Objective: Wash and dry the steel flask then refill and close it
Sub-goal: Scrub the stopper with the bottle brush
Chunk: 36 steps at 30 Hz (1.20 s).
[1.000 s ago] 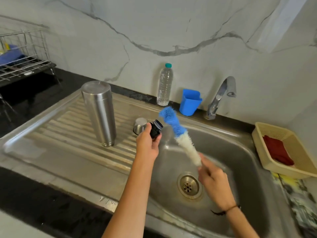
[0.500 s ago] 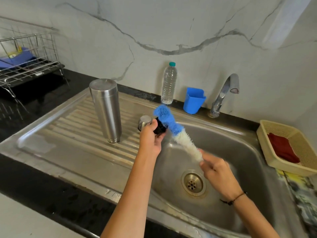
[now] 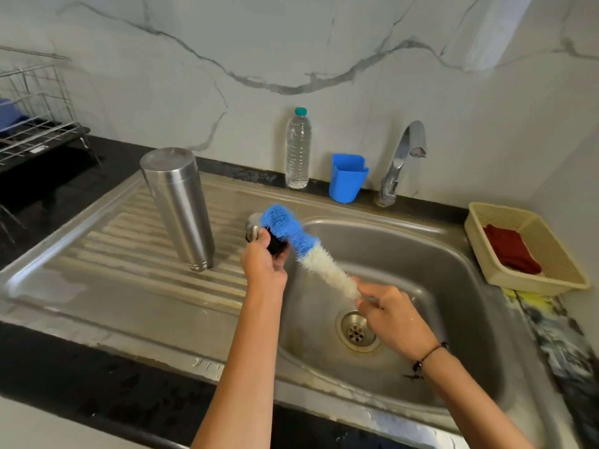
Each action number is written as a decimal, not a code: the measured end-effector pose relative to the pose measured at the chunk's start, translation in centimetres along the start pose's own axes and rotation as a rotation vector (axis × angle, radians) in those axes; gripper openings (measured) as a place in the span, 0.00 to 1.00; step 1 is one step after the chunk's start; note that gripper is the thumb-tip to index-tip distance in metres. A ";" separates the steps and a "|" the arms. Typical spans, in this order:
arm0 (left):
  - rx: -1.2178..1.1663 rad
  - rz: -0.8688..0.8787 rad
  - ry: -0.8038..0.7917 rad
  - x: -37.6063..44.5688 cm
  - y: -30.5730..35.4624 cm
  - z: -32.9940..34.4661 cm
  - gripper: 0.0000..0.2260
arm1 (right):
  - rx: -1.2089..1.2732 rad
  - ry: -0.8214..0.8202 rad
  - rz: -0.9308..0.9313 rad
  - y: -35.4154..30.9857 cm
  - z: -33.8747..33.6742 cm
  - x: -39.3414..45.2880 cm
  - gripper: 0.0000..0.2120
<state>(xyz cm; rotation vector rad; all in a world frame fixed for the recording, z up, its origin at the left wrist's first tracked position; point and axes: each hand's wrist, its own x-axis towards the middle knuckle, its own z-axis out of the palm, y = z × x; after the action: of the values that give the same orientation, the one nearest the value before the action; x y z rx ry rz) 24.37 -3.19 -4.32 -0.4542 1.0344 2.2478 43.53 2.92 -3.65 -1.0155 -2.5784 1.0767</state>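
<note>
A: How many hands, and what are they doing?

B: Two. The left hand (image 3: pixel 263 265) grips a small black stopper (image 3: pixel 276 246) at the basin's left edge. The right hand (image 3: pixel 390 314) holds one brush (image 3: pixel 303 244) by its handle, over the sink (image 3: pixel 421 254). The brush's blue tip lies against the stopper; its lower bristles are white.

A: And the flask?

B: One flask (image 3: pixel 180 207), standing upside down on the ribbed drainboard (image 3: pixel 113 251), just left of the left hand and not touched by either hand.

A: Anything else steel?

B: One small steel cap (image 3: pixel 253 225) behind the left hand, mostly hidden by it and the brush.

A: Along the wall?

B: One clear bottle (image 3: pixel 298 149) with a teal cap, one blue cup (image 3: pixel 347 177) just beside it, one tap (image 3: pixel 403 158). At the right, one beige basket (image 3: pixel 551 273) holding one red cloth (image 3: pixel 510 254). At the far left, one wire rack (image 3: pixel 35 108) on the dark counter. One drain (image 3: pixel 356 332) sits in the basin below the right hand.
</note>
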 end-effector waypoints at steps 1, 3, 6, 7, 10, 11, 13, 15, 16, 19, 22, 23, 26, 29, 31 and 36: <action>-0.007 0.006 0.012 0.0 -0.1 0.0 0.10 | 0.005 0.000 0.007 -0.2 -0.2 0.0 0.15; -0.018 0.015 0.032 0.1 0.0 -0.1 0.08 | 0.022 -0.006 0.011 -0.7 -0.9 -0.4 0.19; -0.033 0.026 0.031 0.3 0.0 0.0 0.05 | 0.060 -0.012 0.004 -1.5 -1.7 -1.2 0.23; -0.038 0.032 0.006 0.2 -0.2 0.3 0.04 | 0.073 -0.002 0.008 -1.7 -1.9 -1.1 0.21; 0.005 0.057 -0.083 -0.6 -0.8 1.6 0.05 | 0.110 0.069 0.016 -2.6 -2.4 -0.6 0.19; 0.030 0.072 -0.096 -0.8 -1.0 1.8 0.06 | 0.121 0.095 0.008 -2.8 -2.5 -0.6 0.18; 0.047 0.086 -0.115 -1.0 -0.9 2.1 0.09 | 0.159 0.162 0.008 -2.9 -2.9 -0.9 0.18; 0.015 0.087 -0.117 -0.7 -0.6 2.1 0.08 | 0.129 0.187 0.030 -2.3 -3.1 -1.7 0.17; -0.005 0.085 -0.124 -0.6 -0.4 2.1 0.06 | 0.085 0.186 0.041 -2.1 -3.2 -2.1 0.18; 0.013 0.075 -0.189 -0.9 -0.6 2.7 0.05 | -0.005 0.173 0.043 -1.8 -2.7 -2.7 0.18; 0.090 0.031 -0.263 -2.3 -2.1 3.6 0.08 | -0.011 0.220 0.055 -2.0 -2.8 -1.4 0.17; 0.092 0.019 -0.268 -2.7 -2.5 3.7 0.08 | -0.008 0.233 0.065 -2.2 -3.1 -1.0 0.16; -0.016 -0.001 -0.217 -2.4 -2.2 3.5 0.06 | -0.010 0.211 0.062 -2.2 -3.6 -2.1 0.17; -0.074 0.027 -0.163 -1.2 -1.7 3.0 0.05 | -0.031 0.109 0.097 -2.3 -2.7 -4.2 0.17; -0.017 0.006 -0.206 -1.5 -2.5 3.3 0.05 | -0.005 0.154 0.121 -1.8 -2.6 -3.4 0.12; -0.058 -0.017 -0.153 -1.4 -2.9 3.3 0.04 | 0.016 0.159 0.113 -1.3 -3.1 -2.6 0.18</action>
<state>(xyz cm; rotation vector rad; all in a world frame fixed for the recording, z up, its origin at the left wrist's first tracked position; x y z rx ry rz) 27.21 0.29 -3.11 -0.3088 0.8868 2.2632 46.00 2.38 -0.28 -1.2033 -2.4096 0.9957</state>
